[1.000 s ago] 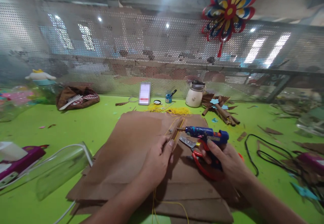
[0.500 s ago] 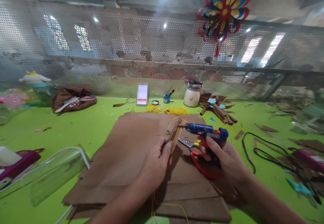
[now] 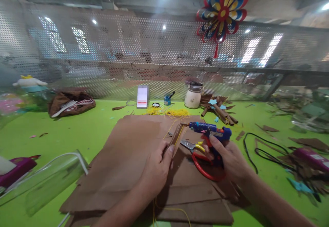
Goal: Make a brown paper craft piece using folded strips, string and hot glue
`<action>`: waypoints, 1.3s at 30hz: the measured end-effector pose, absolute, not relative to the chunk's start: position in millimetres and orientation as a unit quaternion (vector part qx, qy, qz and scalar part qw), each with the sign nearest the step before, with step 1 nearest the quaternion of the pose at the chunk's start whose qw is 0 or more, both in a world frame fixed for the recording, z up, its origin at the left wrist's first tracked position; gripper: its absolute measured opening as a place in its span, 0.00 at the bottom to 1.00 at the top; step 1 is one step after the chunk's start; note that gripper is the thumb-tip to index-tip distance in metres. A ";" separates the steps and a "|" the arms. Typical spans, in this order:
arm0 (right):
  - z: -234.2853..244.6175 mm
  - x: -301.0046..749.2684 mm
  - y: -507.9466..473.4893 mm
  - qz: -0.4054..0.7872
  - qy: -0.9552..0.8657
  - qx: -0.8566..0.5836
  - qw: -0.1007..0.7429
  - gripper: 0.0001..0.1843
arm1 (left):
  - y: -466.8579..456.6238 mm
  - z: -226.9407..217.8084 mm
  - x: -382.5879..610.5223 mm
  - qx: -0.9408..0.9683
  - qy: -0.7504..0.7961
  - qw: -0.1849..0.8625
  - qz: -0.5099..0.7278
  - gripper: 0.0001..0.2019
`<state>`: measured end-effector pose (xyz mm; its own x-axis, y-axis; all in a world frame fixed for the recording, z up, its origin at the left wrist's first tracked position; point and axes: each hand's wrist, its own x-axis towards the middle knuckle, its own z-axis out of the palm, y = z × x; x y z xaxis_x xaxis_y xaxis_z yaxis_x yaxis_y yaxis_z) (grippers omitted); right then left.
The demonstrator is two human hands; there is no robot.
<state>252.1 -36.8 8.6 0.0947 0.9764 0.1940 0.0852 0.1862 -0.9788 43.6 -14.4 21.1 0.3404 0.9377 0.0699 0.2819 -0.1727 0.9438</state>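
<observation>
My left hand (image 3: pixel 159 162) pinches a narrow brown paper strip (image 3: pixel 178 135) between thumb and fingers. A yellow string runs along the strip, and loose yellow string (image 3: pixel 177 209) trails below the hand. In my right hand (image 3: pixel 230 158) is a blue glue gun (image 3: pixel 209 129), fingers wrapped round its handle. Its nozzle points left and meets or nearly meets the strip's upper end; I cannot tell which. Scissors (image 3: pixel 205 170) with red handles lie under the glue gun, blades towards the strip. Beneath both hands is a stack of brown paper sheets (image 3: pixel 131 151).
Behind the stack lie tangled yellow string (image 3: pixel 168 112), a phone (image 3: pixel 142 97), a small blue bottle (image 3: pixel 167 100) and a white jar (image 3: pixel 193 96). Rolled brown paper pieces (image 3: pixel 219 110) sit right of it. A black cord (image 3: pixel 244 148) curves at right; a clear plastic container (image 3: pixel 58 182) lies left.
The view has shifted slightly. The glue gun's nozzle stays by the strip's upper end, and both hands keep their holds.
</observation>
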 end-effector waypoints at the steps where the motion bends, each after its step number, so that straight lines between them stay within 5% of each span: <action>1: 9.3 252.4 -36.8 0.403 -0.536 -0.497 0.551 0.18 | -14.2 20.8 43.5 0.678 0.449 0.459 0.357 0.14; 39: 9.4 244.6 -39.6 0.442 -0.508 -0.446 0.590 0.18 | -12.2 20.6 41.9 0.696 0.443 0.438 0.357 0.14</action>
